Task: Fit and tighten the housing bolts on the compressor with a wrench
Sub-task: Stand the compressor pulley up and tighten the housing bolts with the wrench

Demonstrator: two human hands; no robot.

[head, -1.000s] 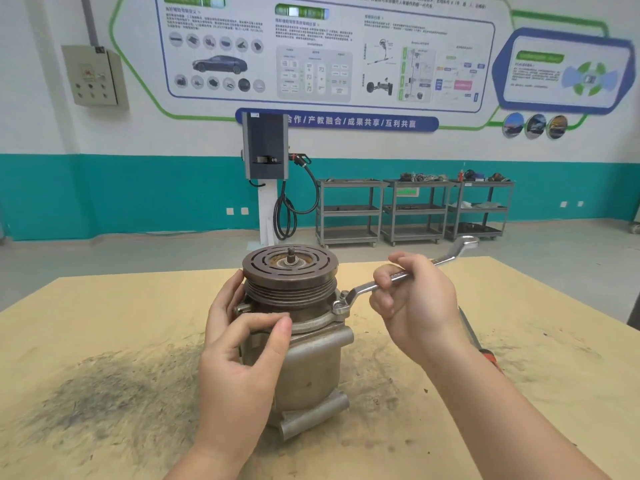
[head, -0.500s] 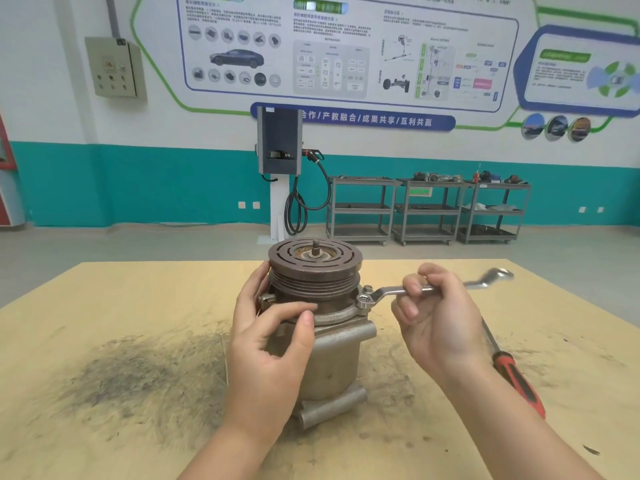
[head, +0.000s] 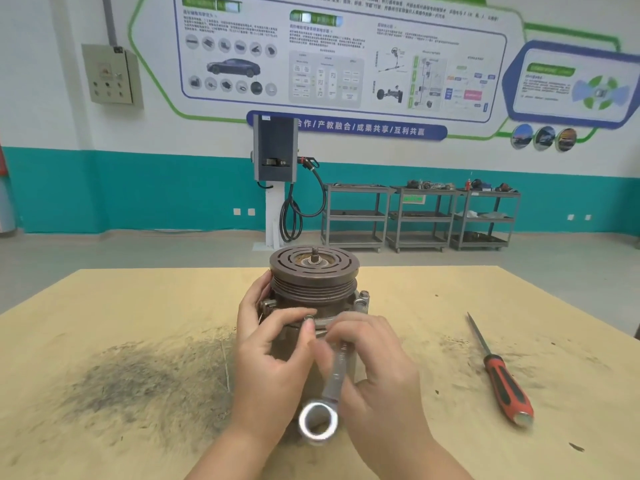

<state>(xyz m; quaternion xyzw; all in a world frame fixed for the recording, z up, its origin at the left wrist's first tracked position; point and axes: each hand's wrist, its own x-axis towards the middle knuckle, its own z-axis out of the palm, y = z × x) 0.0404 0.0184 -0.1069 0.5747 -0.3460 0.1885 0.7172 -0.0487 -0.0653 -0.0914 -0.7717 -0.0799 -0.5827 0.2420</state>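
Observation:
The compressor point(head: 313, 289) stands upright on the wooden table point(head: 138, 306), its brown grooved pulley on top. My left hand point(head: 273, 355) wraps around the housing's left side, thumb tip beside a front flange bolt point(head: 309, 319). My right hand point(head: 377, 368) holds the silver ring wrench point(head: 334, 379) near its far end, at the front of the housing. The wrench shaft points toward me, and its free ring end point(head: 318, 421) is blurred close to the camera. Another bolt point(head: 363, 294) stands on the flange at the right.
A red-handled screwdriver point(head: 498, 372) lies on the table to the right. Dark grime point(head: 138, 382) covers the table left of the compressor. Metal carts point(head: 419, 216) and a charging post point(head: 277, 181) stand by the far wall.
The wrench has come off the right-side flange bolt and swung round to the front of the housing, handle now pointing toward me. My left hand stays on the compressor.

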